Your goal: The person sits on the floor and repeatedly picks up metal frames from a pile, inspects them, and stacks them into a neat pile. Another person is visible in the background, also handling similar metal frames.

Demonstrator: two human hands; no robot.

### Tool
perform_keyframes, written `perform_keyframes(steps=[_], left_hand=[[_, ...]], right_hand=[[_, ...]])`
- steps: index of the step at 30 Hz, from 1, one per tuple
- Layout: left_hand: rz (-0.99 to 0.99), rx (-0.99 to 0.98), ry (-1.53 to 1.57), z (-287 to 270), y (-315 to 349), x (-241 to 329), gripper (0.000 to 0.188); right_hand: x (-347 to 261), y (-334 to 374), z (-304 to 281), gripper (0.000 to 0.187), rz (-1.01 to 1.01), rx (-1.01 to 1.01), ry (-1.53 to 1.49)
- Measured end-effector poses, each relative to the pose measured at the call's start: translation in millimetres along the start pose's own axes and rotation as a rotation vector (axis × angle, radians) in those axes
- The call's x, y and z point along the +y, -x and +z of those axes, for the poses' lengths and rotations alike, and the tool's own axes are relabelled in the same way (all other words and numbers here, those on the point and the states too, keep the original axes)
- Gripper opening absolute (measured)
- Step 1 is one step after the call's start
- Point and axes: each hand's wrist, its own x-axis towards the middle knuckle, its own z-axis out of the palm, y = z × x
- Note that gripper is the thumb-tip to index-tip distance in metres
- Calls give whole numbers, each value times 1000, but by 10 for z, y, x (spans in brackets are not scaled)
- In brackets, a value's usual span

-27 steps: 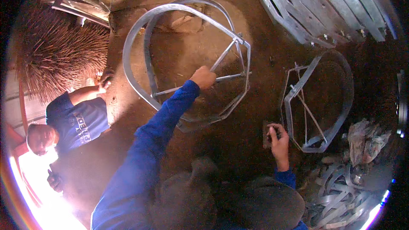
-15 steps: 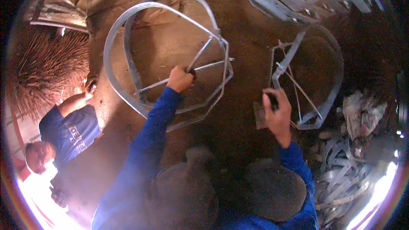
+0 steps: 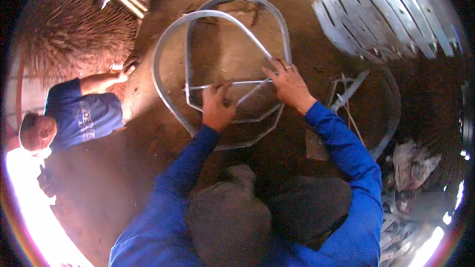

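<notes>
In front of me is a grey metal frame (image 3: 163,43) made of two rounded flat-bar hoops joined by thin rods. My left hand (image 3: 219,109) is closed at the cross rod, its fingers curled and partly hidden. At the right side of the same frame, my right hand (image 3: 293,88) grips the bent part of the upper hoop between thumb and fingers. A second, similar metal frame (image 3: 393,96) stands on the ground beyond my right forearm, partly covered by it.
Slatted grey metal pieces (image 3: 376,15) are stacked at the far right. A pale crumpled sack (image 3: 413,165) and loose metal strips (image 3: 396,232) lie at the near right. To the left, a person in a dark blue shirt (image 3: 91,113) reaches toward bundled brown rods (image 3: 74,34).
My right hand has moved left from beside the second frame onto the first frame. My left hand has shifted slightly, and the first frame appears further right in view.
</notes>
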Motion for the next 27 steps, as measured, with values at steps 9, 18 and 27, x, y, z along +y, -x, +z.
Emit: perform_keyframes(steps=[9, 18, 27], left_hand=[[-693, -166, 171, -675, 1235, -1745, 39], [-923, -298, 225, -492, 1208, -1683, 66], [-1013, 155, 339, -277, 1244, -1924, 47]], right_hand=[[155, 429, -1513, 49, 303, -157, -438], [95, 742, -3060, 42, 496, -18, -256], [-254, -314, 735, 53, 322, 10, -284]])
